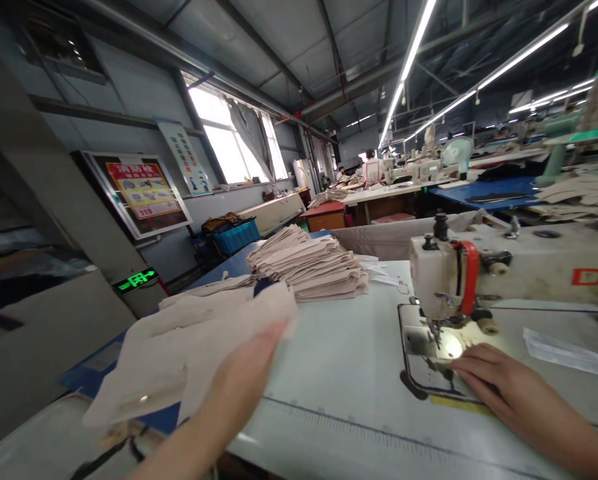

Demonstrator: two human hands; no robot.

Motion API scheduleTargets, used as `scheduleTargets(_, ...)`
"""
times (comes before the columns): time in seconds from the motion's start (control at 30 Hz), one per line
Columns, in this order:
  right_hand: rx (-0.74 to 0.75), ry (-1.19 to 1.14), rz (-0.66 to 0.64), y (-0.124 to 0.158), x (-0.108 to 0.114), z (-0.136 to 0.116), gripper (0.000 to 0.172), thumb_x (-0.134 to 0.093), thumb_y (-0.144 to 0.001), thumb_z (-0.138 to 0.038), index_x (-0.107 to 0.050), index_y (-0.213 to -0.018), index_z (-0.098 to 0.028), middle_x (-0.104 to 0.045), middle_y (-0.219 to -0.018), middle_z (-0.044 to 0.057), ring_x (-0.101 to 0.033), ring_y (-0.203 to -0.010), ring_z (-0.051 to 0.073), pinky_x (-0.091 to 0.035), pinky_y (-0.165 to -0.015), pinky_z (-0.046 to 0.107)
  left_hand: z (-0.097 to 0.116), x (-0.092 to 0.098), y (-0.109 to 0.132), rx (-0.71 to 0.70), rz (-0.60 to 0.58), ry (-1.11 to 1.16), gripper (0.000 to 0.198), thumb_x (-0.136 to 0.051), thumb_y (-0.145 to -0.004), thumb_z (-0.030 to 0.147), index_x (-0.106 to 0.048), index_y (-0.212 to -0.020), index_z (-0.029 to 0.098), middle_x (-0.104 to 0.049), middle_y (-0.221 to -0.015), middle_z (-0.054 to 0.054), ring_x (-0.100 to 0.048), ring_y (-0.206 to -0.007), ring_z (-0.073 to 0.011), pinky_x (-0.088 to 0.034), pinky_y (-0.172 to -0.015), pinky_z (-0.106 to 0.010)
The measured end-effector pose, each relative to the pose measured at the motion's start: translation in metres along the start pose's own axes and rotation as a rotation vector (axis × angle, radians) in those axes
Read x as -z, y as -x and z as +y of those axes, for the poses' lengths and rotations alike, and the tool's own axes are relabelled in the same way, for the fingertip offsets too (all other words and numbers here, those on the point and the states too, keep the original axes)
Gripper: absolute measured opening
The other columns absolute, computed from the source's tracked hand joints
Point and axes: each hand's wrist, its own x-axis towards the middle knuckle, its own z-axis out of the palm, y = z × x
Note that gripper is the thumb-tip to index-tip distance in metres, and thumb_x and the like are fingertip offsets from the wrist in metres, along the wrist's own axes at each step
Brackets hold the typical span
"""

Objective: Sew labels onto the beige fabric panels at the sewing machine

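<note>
My left hand [251,363], smeared by motion, is closed on the edge of a beige fabric piece [239,317], lifted at an angle on the left. More flat beige fabric [153,347] lies beneath and beyond it, over the table's left edge. My right hand [503,383] rests by the needle plate of a white sewing machine [439,277]. Its fingers are pressed together, with the fingertips just right of the lit needle area; anything between them is hidden. A thick stack of folded beige pieces [319,267] stands at the back of the table.
A ruler strip [349,423] runs along the front of the pale tabletop [339,360]. A white strip [569,353] lies right of the machine head. Behind are a blue crate [236,235], a red-topped table [323,209] and other sewing stations with people.
</note>
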Motion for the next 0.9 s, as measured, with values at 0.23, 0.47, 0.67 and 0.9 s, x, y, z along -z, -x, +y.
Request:
scheduleTargets(0.23,0.0,-0.018,-0.011,-0.008,0.015,-0.012,0.029,-0.041,-0.098,-0.019,-0.069,-0.096,-0.018,-0.067,-0.088,0.009,-0.06,-0.087,0.021,-0.048,-0.08,0.033,0.146,-0.081,-0.019,-0.471,-0.181,0.148,0.059,-0.037,-0.075,-0.006,-0.06,-0.127,0.01,-0.068,-0.124,-0.014,-0.068,-0.109,-0.0237,-0.053,-0.096,-0.033)
scheduleTargets(0.47,0.17,0.019,-0.076,-0.013,0.015,-0.028,0.021,-0.049,-0.095,-0.019,-0.067,-0.104,-0.017,-0.066,-0.089,0.008,-0.056,-0.085,0.02,-0.045,-0.081,0.032,0.164,-0.093,-0.042,-0.575,-0.139,0.19,0.049,-0.035,-0.086,0.002,-0.063,-0.124,0.012,-0.066,-0.126,-0.014,-0.066,-0.112,-0.0246,-0.055,-0.096,-0.038)
scheduleTargets(0.67,0.161,0.075,-0.11,-0.014,0.01,-0.028,0.019,-0.051,-0.095,-0.024,-0.069,-0.097,-0.019,-0.064,-0.088,0.006,-0.055,-0.085,0.019,-0.045,-0.079,0.03,0.156,-0.088,-0.06,-0.427,-0.178,0.406,0.04,-0.038,-0.101,0.038,-0.063,-0.128,0.022,-0.064,-0.131,-0.007,-0.063,-0.117,-0.0209,-0.051,-0.101,-0.036)
scheduleTargets(0.9,0.108,0.085,-0.113,-0.015,0.019,-0.031,0.016,-0.053,-0.093,-0.021,-0.069,-0.09,-0.019,-0.066,-0.089,0.006,-0.057,-0.086,0.019,-0.045,-0.084,0.029,0.157,-0.124,-0.088,-0.404,-0.276,0.393,0.051,-0.042,-0.096,0.041,-0.052,-0.14,0.019,-0.05,-0.145,-0.012,-0.05,-0.131,-0.029,-0.044,-0.106,-0.049)
